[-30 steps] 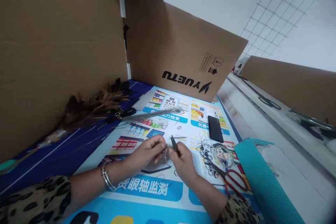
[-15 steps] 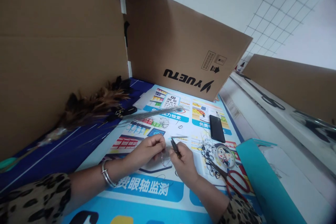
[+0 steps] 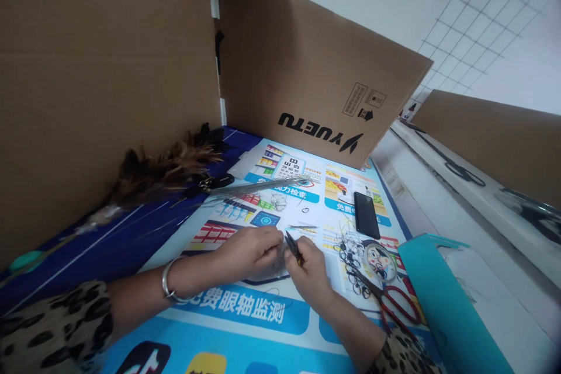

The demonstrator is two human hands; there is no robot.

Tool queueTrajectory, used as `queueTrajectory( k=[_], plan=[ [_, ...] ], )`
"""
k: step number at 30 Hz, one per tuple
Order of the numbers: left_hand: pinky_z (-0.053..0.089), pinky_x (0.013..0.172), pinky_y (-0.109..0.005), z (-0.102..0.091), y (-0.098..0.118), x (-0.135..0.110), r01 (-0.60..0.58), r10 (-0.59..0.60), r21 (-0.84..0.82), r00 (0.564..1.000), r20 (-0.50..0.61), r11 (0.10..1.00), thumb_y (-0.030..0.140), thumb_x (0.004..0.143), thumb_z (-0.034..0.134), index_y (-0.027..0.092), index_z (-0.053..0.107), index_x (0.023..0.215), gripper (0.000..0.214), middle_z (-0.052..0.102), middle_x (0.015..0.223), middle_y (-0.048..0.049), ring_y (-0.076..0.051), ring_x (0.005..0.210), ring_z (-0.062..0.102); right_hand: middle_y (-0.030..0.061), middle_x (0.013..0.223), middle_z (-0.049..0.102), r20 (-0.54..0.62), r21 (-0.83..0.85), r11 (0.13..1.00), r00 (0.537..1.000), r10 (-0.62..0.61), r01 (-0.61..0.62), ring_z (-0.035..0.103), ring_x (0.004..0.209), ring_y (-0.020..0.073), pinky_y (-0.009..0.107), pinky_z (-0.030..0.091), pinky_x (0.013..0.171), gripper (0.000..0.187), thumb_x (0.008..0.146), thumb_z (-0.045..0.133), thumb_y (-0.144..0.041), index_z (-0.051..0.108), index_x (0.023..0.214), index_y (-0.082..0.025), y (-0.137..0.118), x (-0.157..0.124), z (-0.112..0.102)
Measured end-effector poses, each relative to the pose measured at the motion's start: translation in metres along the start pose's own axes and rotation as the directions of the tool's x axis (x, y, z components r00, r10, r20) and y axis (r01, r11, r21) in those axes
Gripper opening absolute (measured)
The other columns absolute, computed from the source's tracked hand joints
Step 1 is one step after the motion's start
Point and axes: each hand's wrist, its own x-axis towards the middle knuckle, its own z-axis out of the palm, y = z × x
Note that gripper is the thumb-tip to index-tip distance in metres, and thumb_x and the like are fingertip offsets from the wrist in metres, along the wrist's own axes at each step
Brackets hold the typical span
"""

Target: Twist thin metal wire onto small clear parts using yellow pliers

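Note:
My left hand hovers over a printed poster on the table, its fingers pinched on a thin piece of wire that is barely visible. My right hand is right beside it, closed around small dark pliers whose tip points up and toward the left fingers. A silver bangle circles my left wrist. Both sleeves have a leopard print.
A bundle of straight wires lies farther back, with a feather duster at the left. A black phone, a heap of small wire loops, a round sticker and red-handled scissors lie at the right. A teal box and cardboard walls surround the area.
The view has shifted slightly right and down. My left hand has rolled over so its fingers now cover the wire piece; my right hand with the pliers stays close beside it.

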Motion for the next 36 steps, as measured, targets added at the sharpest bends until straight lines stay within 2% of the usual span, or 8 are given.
queueTrajectory(
  k=[4, 8, 13, 17, 22, 26, 32, 36],
  plan=[
    [0.028, 0.054, -0.024, -0.003, 0.006, 0.000, -0.037, 0.033, 0.126, 0.999, 0.035, 0.991, 0.017, 0.080, 0.043, 0.018, 0.053, 0.068, 0.015, 0.054, 0.069, -0.0024, -0.015, 0.061, 0.048, -0.0015, 0.065, 0.042, 0.003, 0.003, 1.000, 1.000, -0.005, 0.005, 0.043, 0.065, 0.0121, 0.023, 0.032, 0.057, 0.017, 0.077, 0.042, -0.016, 0.039, 0.061, -0.019, 0.001, 0.000, 0.001],
    [0.027, 0.053, -0.025, -0.007, 0.008, 0.000, -0.057, 0.051, 0.109, 0.997, 0.056, 0.992, 0.018, 0.080, 0.045, 0.018, 0.054, 0.068, 0.015, 0.055, 0.068, -0.0026, -0.015, 0.058, 0.047, -0.0015, 0.064, 0.042, 0.008, 0.001, 1.000, 1.000, -0.003, 0.003, 0.043, 0.065, 0.0122, 0.023, 0.032, 0.057, 0.016, 0.076, 0.042, -0.015, 0.039, 0.061, -0.019, 0.000, 0.001, 0.001],
    [0.027, 0.054, -0.024, -0.017, 0.003, 0.001, -0.028, 0.029, -0.048, 0.999, 0.030, 0.998, 0.017, 0.077, 0.048, 0.018, 0.053, 0.064, 0.014, 0.052, 0.064, -0.0002, -0.014, 0.057, 0.045, -0.0022, 0.063, 0.041, 0.008, 0.024, 1.000, 1.000, 0.011, -0.011, 0.041, 0.062, 0.0114, 0.023, 0.032, 0.055, 0.020, 0.078, 0.043, -0.020, 0.037, 0.059, -0.020, -0.001, 0.001, -0.001],
    [0.032, 0.058, -0.023, -0.015, 0.000, 0.002, 0.033, -0.032, -0.210, 0.999, 0.006, 0.977, 0.020, 0.081, 0.043, 0.017, 0.052, 0.069, 0.015, 0.052, 0.067, -0.0001, -0.014, 0.062, 0.046, -0.0032, 0.062, 0.038, 0.011, 0.043, 0.998, 0.999, 0.038, -0.038, 0.039, 0.059, 0.0105, 0.022, 0.031, 0.054, 0.024, 0.079, 0.045, -0.023, 0.033, 0.058, -0.020, -0.001, 0.001, -0.002],
    [0.037, 0.059, -0.022, -0.004, 0.003, 0.003, 0.153, -0.194, -0.587, 0.981, -0.007, 0.795, 0.029, 0.085, 0.038, 0.017, 0.051, 0.076, 0.020, 0.050, 0.069, 0.0004, -0.014, 0.065, 0.046, -0.0037, 0.062, 0.039, 0.024, 0.085, 0.996, 0.999, 0.033, -0.035, 0.040, 0.058, 0.0097, 0.022, 0.031, 0.053, 0.024, 0.080, 0.046, -0.024, 0.036, 0.058, -0.019, 0.001, 0.001, -0.001],
    [0.037, 0.059, -0.022, -0.005, 0.006, 0.002, 0.181, -0.277, -0.624, 0.959, -0.059, 0.760, 0.030, 0.085, 0.040, 0.016, 0.051, 0.074, 0.021, 0.048, 0.067, 0.0010, -0.013, 0.064, 0.045, -0.0029, 0.065, 0.041, 0.030, 0.088, 0.996, 1.000, 0.008, -0.011, 0.043, 0.060, 0.0101, 0.022, 0.032, 0.054, 0.022, 0.080, 0.048, -0.024, 0.041, 0.060, -0.019, 0.001, 0.000, -0.003],
    [0.036, 0.059, -0.022, -0.010, 0.004, 0.001, 0.162, -0.284, -0.538, 0.947, -0.151, 0.827, 0.028, 0.085, 0.042, 0.016, 0.053, 0.074, 0.020, 0.047, 0.067, 0.0013, -0.013, 0.063, 0.044, 0.0035, 0.080, 0.050, -0.015, -0.024, 0.999, 1.000, -0.024, 0.024, 0.049, 0.077, 0.0162, 0.027, 0.039, 0.067, 0.014, 0.084, 0.045, -0.026, 0.058, 0.083, -0.020, 0.008, 0.003, -0.018],
    [0.035, 0.058, -0.022, -0.009, 0.001, 0.000, 0.151, -0.281, -0.513, 0.942, -0.185, 0.845, 0.028, 0.085, 0.042, 0.016, 0.053, 0.074, 0.019, 0.047, 0.066, 0.0012, -0.013, 0.063, 0.044, 0.0060, 0.093, 0.051, -0.023, -0.182, 0.983, 0.999, -0.035, 0.030, 0.048, 0.090, 0.0200, 0.032, 0.040, 0.078, 0.026, 0.083, 0.049, -0.029, 0.056, 0.108, -0.026, 0.014, 0.007, -0.025]
  ],
)
